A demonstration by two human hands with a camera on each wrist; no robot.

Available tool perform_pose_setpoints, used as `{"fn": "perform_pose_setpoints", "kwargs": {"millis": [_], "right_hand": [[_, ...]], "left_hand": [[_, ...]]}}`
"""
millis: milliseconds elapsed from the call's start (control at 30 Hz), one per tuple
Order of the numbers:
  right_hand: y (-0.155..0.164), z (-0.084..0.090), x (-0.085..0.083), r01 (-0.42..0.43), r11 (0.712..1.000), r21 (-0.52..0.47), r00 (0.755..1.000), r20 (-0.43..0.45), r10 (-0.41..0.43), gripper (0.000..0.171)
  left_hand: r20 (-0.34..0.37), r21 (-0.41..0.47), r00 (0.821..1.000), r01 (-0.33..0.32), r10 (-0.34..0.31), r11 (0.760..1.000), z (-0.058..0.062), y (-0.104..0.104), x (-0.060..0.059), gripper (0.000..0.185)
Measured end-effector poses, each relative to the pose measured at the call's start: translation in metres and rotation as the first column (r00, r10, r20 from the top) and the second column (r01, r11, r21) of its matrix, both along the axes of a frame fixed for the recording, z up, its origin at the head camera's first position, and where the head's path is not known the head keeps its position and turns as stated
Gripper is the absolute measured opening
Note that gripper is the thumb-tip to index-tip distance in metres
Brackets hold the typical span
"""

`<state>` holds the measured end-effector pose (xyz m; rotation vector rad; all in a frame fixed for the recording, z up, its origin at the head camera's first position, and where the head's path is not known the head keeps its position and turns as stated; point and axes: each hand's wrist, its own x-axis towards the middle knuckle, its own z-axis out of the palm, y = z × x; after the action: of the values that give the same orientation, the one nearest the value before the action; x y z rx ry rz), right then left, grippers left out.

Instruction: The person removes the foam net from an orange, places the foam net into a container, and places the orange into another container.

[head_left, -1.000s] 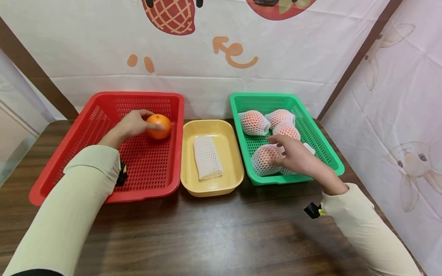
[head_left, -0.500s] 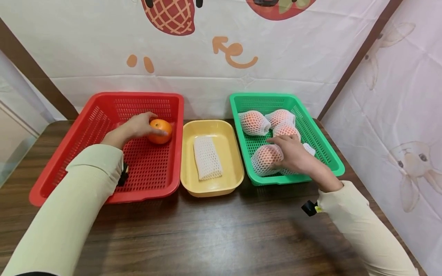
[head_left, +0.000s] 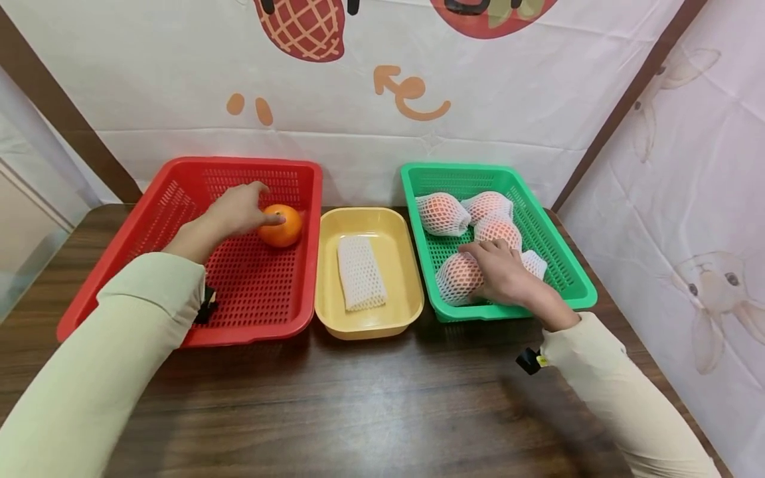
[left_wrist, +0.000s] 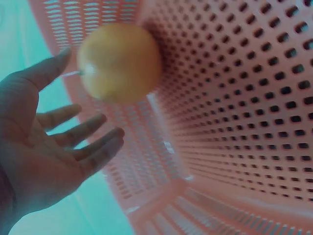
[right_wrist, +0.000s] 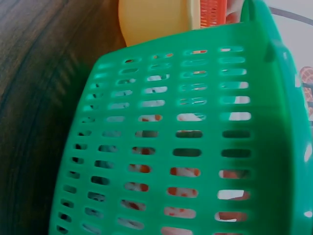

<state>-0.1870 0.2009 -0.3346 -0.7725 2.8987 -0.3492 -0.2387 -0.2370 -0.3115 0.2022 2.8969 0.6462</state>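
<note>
Since a second ago the right hand [head_left: 505, 275] has come down onto the netted orange [head_left: 459, 275] at the near end of the green basket [head_left: 574, 265], and the left hand [head_left: 236, 209] has slackened off the bare orange [head_left: 281, 226].

From the head camera, taking the yellow tray [head_left: 388, 318] as the landmark: it sits in the middle of the wooden table [head_left: 358, 405] with one empty white foam net [head_left: 360, 273] lying flat in it. Just left of the tray stands the red basket [head_left: 149, 219]; the bare orange rests on its floor at the far corner nearest the tray, the left hand's thumb and fingertips touching it from the left, fingers fairly straight. Just right of the tray is the green basket. The right hand's fingers curl over the top of the netted orange closest to the tray's near right corner. Three more netted oranges [head_left: 472, 212] lie farther back, and another net end shows just past the hand.

On the left wrist camera, the left hand [left_wrist: 49, 147] is spread wide, palm bare, the orange [left_wrist: 120, 61] just off the fingers against the red basket's perforated wall [left_wrist: 234, 122].

On the right wrist camera, only the green basket's outer wall [right_wrist: 195, 147] shows, with the yellow tray [right_wrist: 156, 19] beyond it; the hand is out of sight.
</note>
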Motion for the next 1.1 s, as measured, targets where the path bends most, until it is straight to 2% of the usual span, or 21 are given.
{"fn": "perform_pose_setpoints", "kwargs": {"millis": [167, 367, 533, 667, 733, 800, 867, 933, 967, 1000, 1067, 1100], "right_hand": [[0.000, -0.005, -0.004, -0.047, 0.999, -0.021, 0.999, -0.011, 0.047, 0.080], [-0.003, -0.003, -0.007, 0.007, 0.998, -0.062, 0.999, 0.033, -0.005, 0.075], [0.000, 0.008, -0.004, 0.069, 0.989, -0.134, 0.997, 0.050, -0.063, 0.076], [0.002, 0.025, 0.003, 0.084, 0.981, -0.173, 0.996, 0.004, -0.085, 0.078], [0.002, 0.034, 0.009, 0.078, 0.978, -0.193, 0.995, -0.040, -0.087, 0.078], [0.000, 0.041, 0.015, 0.066, 0.975, -0.211, 0.993, -0.086, -0.086, 0.079], [-0.003, 0.047, 0.021, 0.042, 0.972, -0.232, 0.988, -0.135, -0.075, 0.080], [-0.006, 0.050, 0.027, -0.002, 0.968, -0.252, 0.981, -0.187, -0.046, 0.080], [-0.009, 0.051, 0.031, -0.031, 0.965, -0.262, 0.977, -0.213, -0.026, 0.080], [-0.011, 0.052, 0.035, -0.065, 0.960, -0.272, 0.970, -0.244, -0.004, 0.080], [-0.018, 0.053, 0.043, -0.142, 0.948, -0.286, 0.950, -0.308, 0.049, 0.081], [-0.021, 0.054, 0.047, -0.178, 0.940, -0.292, 0.939, -0.337, 0.073, 0.082]], "left_hand": [[-0.027, 0.018, 1.000, 0.017, -0.016, 1.000, 0.025, 0.011, 0.019, 0.071], [-0.052, 0.074, 0.995, 0.089, -0.085, 0.993, 0.058, 0.034, 0.052, 0.063], [-0.101, 0.071, 0.985, 0.151, -0.143, 0.986, 0.079, 0.047, 0.076, 0.055], [-0.209, 0.109, 0.964, 0.191, -0.165, 0.976, 0.088, 0.063, 0.100, 0.049], [-0.272, 0.142, 0.944, 0.231, -0.186, 0.963, 0.086, 0.073, 0.114, 0.046], [-0.342, 0.181, 0.915, 0.289, -0.215, 0.940, 0.077, 0.085, 0.127, 0.045], [-0.403, 0.248, 0.888, 0.340, -0.222, 0.907, 0.063, 0.098, 0.137, 0.043], [-0.449, 0.330, 0.868, 0.381, -0.211, 0.864, 0.046, 0.111, 0.145, 0.039], [-0.460, 0.372, 0.865, 0.390, -0.198, 0.842, 0.037, 0.118, 0.149, 0.038], [-0.459, 0.416, 0.871, 0.386, -0.176, 0.823, 0.028, 0.125, 0.153, 0.038], [-0.437, 0.497, 0.890, 0.358, -0.129, 0.790, 0.013, 0.138, 0.158, 0.042], [-0.417, 0.525, 0.903, 0.333, -0.105, 0.783, 0.007, 0.143, 0.162, 0.047]]}}
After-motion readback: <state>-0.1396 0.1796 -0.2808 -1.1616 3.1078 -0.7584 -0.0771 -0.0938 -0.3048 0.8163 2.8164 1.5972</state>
